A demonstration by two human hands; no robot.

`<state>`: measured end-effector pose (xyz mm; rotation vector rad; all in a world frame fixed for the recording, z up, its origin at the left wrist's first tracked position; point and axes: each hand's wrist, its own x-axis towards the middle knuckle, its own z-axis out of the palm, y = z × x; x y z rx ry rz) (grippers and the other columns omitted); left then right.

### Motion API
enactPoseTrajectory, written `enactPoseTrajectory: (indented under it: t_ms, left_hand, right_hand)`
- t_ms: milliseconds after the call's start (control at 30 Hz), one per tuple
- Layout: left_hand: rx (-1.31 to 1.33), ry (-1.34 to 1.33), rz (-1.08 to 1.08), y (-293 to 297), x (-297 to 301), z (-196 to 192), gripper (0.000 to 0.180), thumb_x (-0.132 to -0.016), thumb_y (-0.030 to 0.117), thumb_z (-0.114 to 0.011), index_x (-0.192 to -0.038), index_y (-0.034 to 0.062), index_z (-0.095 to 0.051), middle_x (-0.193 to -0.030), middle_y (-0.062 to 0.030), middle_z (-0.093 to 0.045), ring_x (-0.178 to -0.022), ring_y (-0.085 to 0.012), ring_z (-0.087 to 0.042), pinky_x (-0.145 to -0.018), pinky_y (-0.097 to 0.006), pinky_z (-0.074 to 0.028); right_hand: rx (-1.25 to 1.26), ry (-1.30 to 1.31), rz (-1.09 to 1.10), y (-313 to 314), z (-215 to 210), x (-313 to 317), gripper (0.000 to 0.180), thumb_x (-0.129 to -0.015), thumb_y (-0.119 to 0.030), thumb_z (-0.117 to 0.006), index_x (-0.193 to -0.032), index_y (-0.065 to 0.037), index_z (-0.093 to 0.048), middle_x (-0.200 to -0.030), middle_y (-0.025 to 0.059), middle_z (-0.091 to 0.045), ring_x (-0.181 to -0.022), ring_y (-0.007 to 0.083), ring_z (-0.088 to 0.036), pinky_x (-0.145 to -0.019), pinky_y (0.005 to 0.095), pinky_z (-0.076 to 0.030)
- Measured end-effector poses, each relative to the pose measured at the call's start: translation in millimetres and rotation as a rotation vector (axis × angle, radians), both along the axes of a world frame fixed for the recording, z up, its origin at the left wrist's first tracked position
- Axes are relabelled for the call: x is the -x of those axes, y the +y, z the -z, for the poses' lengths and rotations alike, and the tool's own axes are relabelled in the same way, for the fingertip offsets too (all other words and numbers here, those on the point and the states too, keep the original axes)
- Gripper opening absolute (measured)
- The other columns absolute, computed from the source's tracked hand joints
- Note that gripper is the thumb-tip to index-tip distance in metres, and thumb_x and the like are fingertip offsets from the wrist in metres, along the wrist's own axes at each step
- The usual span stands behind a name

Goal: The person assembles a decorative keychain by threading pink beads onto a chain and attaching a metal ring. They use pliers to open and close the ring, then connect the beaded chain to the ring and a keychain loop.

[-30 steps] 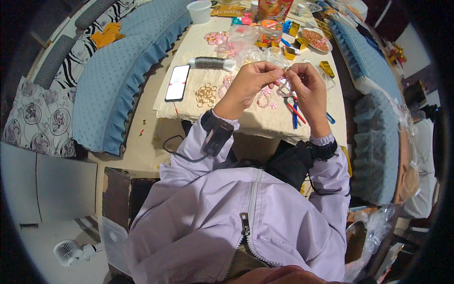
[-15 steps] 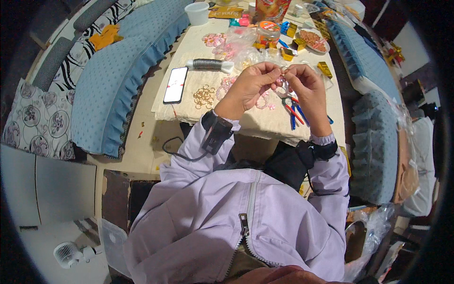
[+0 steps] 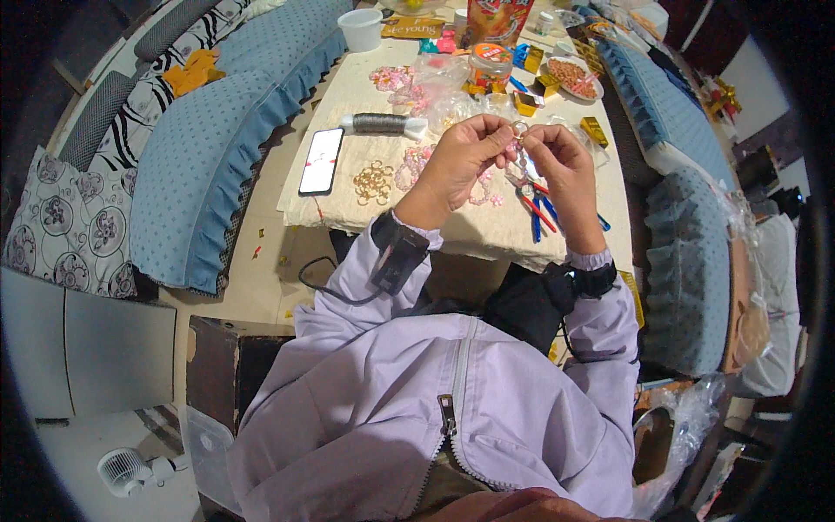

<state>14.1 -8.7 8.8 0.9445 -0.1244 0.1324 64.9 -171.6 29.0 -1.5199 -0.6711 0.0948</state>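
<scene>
Above the table's near half, my left hand (image 3: 472, 157) and my right hand (image 3: 564, 159) pinch at a small gold ring (image 3: 520, 130) between their fingertips. From the ring hangs a short strand of pinkish beads (image 3: 522, 162). Below my hands lie pliers (image 3: 537, 209) with red and blue handles, partly covered by my right hand. To the left of my left hand is a pile of gold rings (image 3: 373, 182). Pink beaded strands (image 3: 411, 165) lie beside that pile, some hidden behind my left wrist.
A lit phone (image 3: 321, 162) and a spool of dark grey wire (image 3: 380, 123) lie at the left. Farther back stand a white tub (image 3: 360, 31), a lidded jar (image 3: 490, 65), a red pouch (image 3: 498, 22) and a plate of beads (image 3: 574, 78). Blue-covered sofas (image 3: 235, 130) flank the table.
My fingers have shifted slightly, and the gold ring and hanging beads show more plainly between them. Both hands stay over the same spot.
</scene>
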Motion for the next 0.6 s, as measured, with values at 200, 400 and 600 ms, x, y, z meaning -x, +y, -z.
enactPoseTrajectory:
  t_ms: [200,400,600]
  left_hand:
    - [-0.043,-0.025,-0.052,-6.5,-0.8,1.8,0.017,-0.093,0.013,-0.064,-0.102,-0.0014,-0.062,-0.085,-0.0058,-0.064,-0.072,-0.0092,-0.060,-0.063,-0.020,-0.048]
    - [-0.016,-0.031,-0.057,-8.5,-1.8,3.9,0.017,-0.093,0.013,-0.064,-0.103,-0.0015,-0.061,-0.085,-0.0059,-0.064,-0.071,-0.0094,-0.060,-0.062,-0.019,-0.048]
    - [0.026,-0.053,-0.066,-7.1,-2.6,3.5,0.014,-0.094,0.011,-0.062,-0.102,-0.0006,-0.059,-0.083,-0.0050,-0.062,-0.070,-0.0090,-0.058,-0.060,-0.019,-0.046]
  right_hand:
    - [-0.031,-0.035,0.047,3.9,7.1,-0.1,0.016,-0.092,-0.014,-0.066,-0.097,0.000,-0.063,-0.087,0.0002,-0.063,-0.075,0.0052,-0.056,-0.067,0.0195,-0.045]
    - [-0.054,0.033,0.030,1.8,6.3,2.5,0.016,-0.092,-0.014,-0.066,-0.099,0.000,-0.063,-0.088,0.0008,-0.063,-0.076,0.0057,-0.057,-0.067,0.0192,-0.046]
    - [-0.039,-0.018,0.016,0.9,6.3,3.9,0.015,-0.093,-0.013,-0.064,-0.102,-0.001,-0.062,-0.092,-0.0001,-0.061,-0.077,0.0054,-0.056,-0.067,0.0190,-0.045]
